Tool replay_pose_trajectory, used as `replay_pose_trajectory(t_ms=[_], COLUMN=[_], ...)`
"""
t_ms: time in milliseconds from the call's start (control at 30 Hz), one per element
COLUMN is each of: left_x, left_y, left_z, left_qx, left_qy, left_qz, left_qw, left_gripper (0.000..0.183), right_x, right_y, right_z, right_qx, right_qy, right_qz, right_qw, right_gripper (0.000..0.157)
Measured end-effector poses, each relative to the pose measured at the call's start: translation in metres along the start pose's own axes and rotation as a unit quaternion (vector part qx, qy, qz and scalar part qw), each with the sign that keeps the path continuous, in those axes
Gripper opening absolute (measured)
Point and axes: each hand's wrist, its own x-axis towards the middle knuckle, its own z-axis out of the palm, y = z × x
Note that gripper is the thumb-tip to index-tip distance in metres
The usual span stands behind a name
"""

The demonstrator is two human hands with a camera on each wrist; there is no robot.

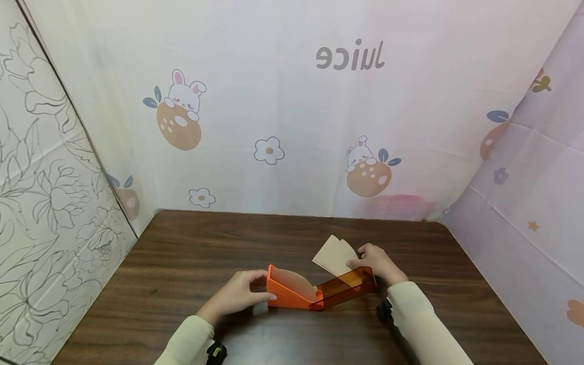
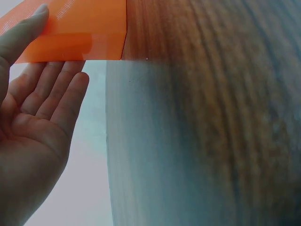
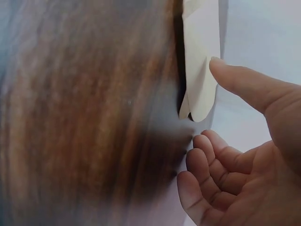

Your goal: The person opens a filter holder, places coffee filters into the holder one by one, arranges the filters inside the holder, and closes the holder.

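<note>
My left hand (image 1: 237,291) holds the left end of an orange box (image 1: 287,297), thumb on its near side and fingers at the end and behind. In the left wrist view the thumb lies flat on the orange box (image 2: 89,21). Its see-through amber lid (image 1: 342,291) is swung open to the right. Inside stands tan paper (image 1: 292,280) with a rounded top edge. Beyond the lid lie tan coffee filter papers (image 1: 335,255). My right hand (image 1: 376,261) is at their right edge. In the right wrist view its thumb touches the papers (image 3: 201,61), the other fingers loosely bent below them.
Everything lies on a dark wood-grain table (image 1: 205,243). A printed curtain (image 1: 274,101) hangs along the back edge, with further patterned cloth at both sides. The lid's far end overlaps the lower part of the papers near my right wrist.
</note>
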Motion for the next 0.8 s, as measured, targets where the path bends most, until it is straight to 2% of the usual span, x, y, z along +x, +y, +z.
replay_pose_trajectory(t_ms=[233,500,700,800], left_x=[0.001,0.0,0.0,0.001], left_y=[-0.001,0.0,0.0,0.0], left_z=[0.0,0.001,0.0,0.0], left_qx=[0.003,0.001,0.007,0.009], left_qy=[0.002,-0.001,0.002,0.001], left_qz=[0.003,-0.005,-0.001,-0.001], left_qw=[1.0,1.0,1.0,1.0], left_gripper=[0.029,0.03,0.029,0.028], right_x=[0.004,0.006,0.01,0.014], right_y=[0.002,-0.001,-0.002,0.0], right_z=[0.0,0.0,0.001,0.003], right_qx=[0.009,0.012,0.024,0.035], right_qy=[-0.007,-0.022,-0.036,-0.041], right_qz=[0.024,0.043,0.041,0.043], right_qw=[1.0,0.999,0.998,0.998], right_gripper=[0.07,0.065,0.036,0.03])
